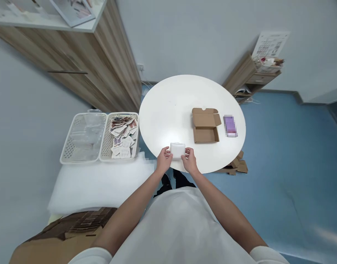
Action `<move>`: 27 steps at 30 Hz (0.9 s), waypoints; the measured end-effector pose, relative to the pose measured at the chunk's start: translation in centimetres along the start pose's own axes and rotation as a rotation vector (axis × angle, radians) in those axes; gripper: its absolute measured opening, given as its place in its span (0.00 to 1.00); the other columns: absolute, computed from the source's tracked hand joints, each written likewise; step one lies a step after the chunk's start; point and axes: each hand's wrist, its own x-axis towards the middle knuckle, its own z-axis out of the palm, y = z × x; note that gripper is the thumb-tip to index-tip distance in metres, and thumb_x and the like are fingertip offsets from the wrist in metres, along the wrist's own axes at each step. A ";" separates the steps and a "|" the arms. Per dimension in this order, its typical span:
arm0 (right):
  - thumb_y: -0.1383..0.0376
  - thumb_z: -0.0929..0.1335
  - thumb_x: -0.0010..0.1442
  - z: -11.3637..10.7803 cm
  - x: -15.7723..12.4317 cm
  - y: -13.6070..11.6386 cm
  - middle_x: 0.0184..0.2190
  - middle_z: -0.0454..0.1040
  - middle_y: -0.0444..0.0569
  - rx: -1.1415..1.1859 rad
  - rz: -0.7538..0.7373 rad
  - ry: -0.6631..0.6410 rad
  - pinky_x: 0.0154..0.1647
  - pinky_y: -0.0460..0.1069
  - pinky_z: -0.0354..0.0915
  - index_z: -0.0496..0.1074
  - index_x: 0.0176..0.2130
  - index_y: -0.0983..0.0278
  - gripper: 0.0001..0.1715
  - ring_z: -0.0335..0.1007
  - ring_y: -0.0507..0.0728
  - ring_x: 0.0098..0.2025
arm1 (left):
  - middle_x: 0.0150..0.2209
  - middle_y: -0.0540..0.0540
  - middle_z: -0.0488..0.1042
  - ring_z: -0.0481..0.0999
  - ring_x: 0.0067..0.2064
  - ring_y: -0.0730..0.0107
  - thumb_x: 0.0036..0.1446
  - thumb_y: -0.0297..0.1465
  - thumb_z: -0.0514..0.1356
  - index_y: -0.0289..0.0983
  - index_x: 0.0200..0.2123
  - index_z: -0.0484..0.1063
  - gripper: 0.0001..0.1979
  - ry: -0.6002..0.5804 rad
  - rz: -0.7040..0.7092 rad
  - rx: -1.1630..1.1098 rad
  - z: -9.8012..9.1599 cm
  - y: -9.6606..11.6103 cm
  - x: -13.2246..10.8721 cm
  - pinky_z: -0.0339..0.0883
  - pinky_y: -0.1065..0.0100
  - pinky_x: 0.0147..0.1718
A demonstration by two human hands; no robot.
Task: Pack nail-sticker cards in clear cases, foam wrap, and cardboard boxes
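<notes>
A small white packet [177,149] lies at the near edge of the round white table [168,106]. My left hand [164,160] pinches its left side, and my right hand [189,159] pinches its right side; both hands have fingers closed on it. Farther out on the table sits an open brown cardboard box [205,125], empty as far as I can see. To the right of the box lies a purple flat item [230,125], blurred.
Two white plastic baskets stand at my left: one with clear bags [84,136], one with several printed packets [122,136]. Below them lie white foam sheets [102,183] and flat cardboard [72,223]. A wooden cabinet [102,66] stands at the back left, cardboard scraps [237,167] on the blue floor.
</notes>
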 end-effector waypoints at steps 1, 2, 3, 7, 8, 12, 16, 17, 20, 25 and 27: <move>0.64 0.61 0.48 -0.9 -0.3 0.2 0.41 0.66 0.49 -0.020 -0.013 0.030 0.35 0.51 0.63 0.57 0.43 0.60 0.20 0.64 0.53 0.34 | 0.38 0.45 0.71 0.72 0.33 0.72 0.50 0.31 0.56 0.38 0.47 0.64 0.18 -0.038 0.023 0.007 0.7 0.5 -0.2 0.67 0.67 0.34; 0.64 0.61 0.48 -1.7 -0.4 0.4 0.41 0.66 0.49 -0.039 -0.028 0.061 0.35 0.51 0.62 0.57 0.43 0.60 0.19 0.64 0.54 0.34 | 0.39 0.45 0.72 0.72 0.33 0.71 0.50 0.31 0.56 0.39 0.45 0.65 0.16 -0.071 0.050 0.014 1.3 0.9 -0.4 0.67 0.67 0.34; 0.64 0.61 0.48 -2.4 -0.4 0.6 0.40 0.66 0.49 -0.058 -0.045 0.091 0.35 0.51 0.62 0.58 0.42 0.60 0.18 0.64 0.54 0.34 | 0.39 0.46 0.72 0.72 0.34 0.71 0.51 0.31 0.55 0.39 0.43 0.66 0.14 -0.094 0.079 0.020 2.0 1.4 -0.4 0.68 0.66 0.35; 0.64 0.59 0.50 -4.8 0.6 0.8 0.39 0.66 0.48 -0.108 -0.115 0.171 0.36 0.51 0.62 0.60 0.40 0.60 0.15 0.63 0.54 0.35 | 0.41 0.45 0.72 0.73 0.36 0.70 0.51 0.30 0.55 0.39 0.44 0.66 0.15 -0.115 0.171 0.028 4.4 3.1 0.1 0.68 0.65 0.36; 0.64 0.59 0.50 -5.5 1.0 0.9 0.39 0.66 0.48 -0.114 -0.132 0.182 0.36 0.51 0.62 0.60 0.40 0.60 0.14 0.63 0.54 0.36 | 0.41 0.45 0.72 0.73 0.36 0.70 0.51 0.30 0.55 0.39 0.45 0.65 0.16 -0.117 0.182 0.030 5.1 3.5 0.4 0.68 0.64 0.36; 0.64 0.59 0.50 -8.9 3.5 1.2 0.38 0.67 0.49 -0.130 -0.175 0.199 0.37 0.51 0.61 0.62 0.39 0.61 0.13 0.63 0.54 0.35 | 0.43 0.43 0.71 0.72 0.38 0.69 0.51 0.32 0.56 0.39 0.51 0.59 0.23 -0.149 0.206 0.023 8.2 5.3 1.7 0.68 0.64 0.37; 0.64 0.60 0.50 -12.4 6.7 1.4 0.38 0.68 0.49 -0.130 -0.205 0.179 0.37 0.52 0.61 0.64 0.39 0.61 0.13 0.63 0.55 0.35 | 0.43 0.44 0.70 0.71 0.41 0.67 0.51 0.34 0.56 0.40 0.51 0.60 0.22 -0.200 0.241 0.046 11.4 7.1 3.2 0.67 0.65 0.37; 0.64 0.60 0.50 -13.1 7.5 1.4 0.38 0.68 0.49 -0.133 -0.210 0.166 0.38 0.52 0.61 0.64 0.39 0.61 0.13 0.62 0.55 0.35 | 0.42 0.45 0.71 0.71 0.41 0.66 0.51 0.35 0.56 0.40 0.50 0.62 0.22 -0.207 0.246 0.070 12.1 7.5 3.6 0.67 0.65 0.37; 0.64 0.60 0.50 -14.4 9.7 1.5 0.37 0.68 0.48 -0.162 -0.207 0.108 0.37 0.52 0.61 0.64 0.38 0.61 0.13 0.62 0.55 0.33 | 0.38 0.45 0.71 0.71 0.41 0.64 0.50 0.37 0.56 0.38 0.50 0.64 0.22 -0.209 0.229 0.169 13.7 8.1 4.8 0.66 0.64 0.37; 0.66 0.59 0.51 -15.3 12.2 2.0 0.36 0.68 0.48 -0.270 -0.155 0.014 0.36 0.52 0.61 0.64 0.39 0.61 0.14 0.64 0.56 0.35 | 0.38 0.43 0.71 0.71 0.41 0.62 0.51 0.37 0.55 0.36 0.51 0.62 0.24 -0.222 0.194 0.361 15.3 8.5 6.3 0.65 0.63 0.40; 0.67 0.59 0.51 -15.5 12.8 2.2 0.38 0.68 0.49 -0.336 -0.128 -0.034 0.37 0.52 0.61 0.63 0.41 0.62 0.15 0.65 0.57 0.37 | 0.42 0.41 0.70 0.70 0.44 0.60 0.51 0.37 0.54 0.35 0.52 0.61 0.24 -0.243 0.184 0.435 15.8 8.6 6.7 0.63 0.62 0.42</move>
